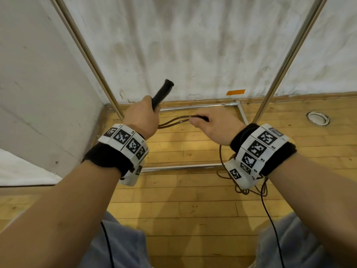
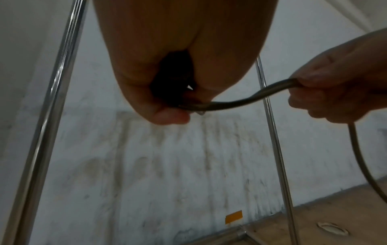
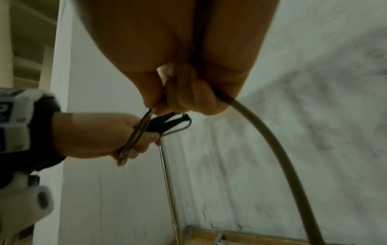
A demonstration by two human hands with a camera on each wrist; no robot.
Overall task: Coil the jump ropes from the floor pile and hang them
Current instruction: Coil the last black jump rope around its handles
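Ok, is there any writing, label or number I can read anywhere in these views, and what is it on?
"R3": on the right wrist band, beside a square black-and-white marker.
"R4": same band, one marker up; small, likely but not certain.
Left wrist band: small letters by its markers, too small to read.
Orange tape on the wall: blank.
Jump rope handle: no print visible.

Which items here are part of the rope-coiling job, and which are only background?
In the job:
- left hand gripping the black handle
- right hand pinching the rope
- rope pile on the floor
- metal rack, probably for hanging

Background:
- orange tape on the wall
- round floor fitting
- wrist-camera cables
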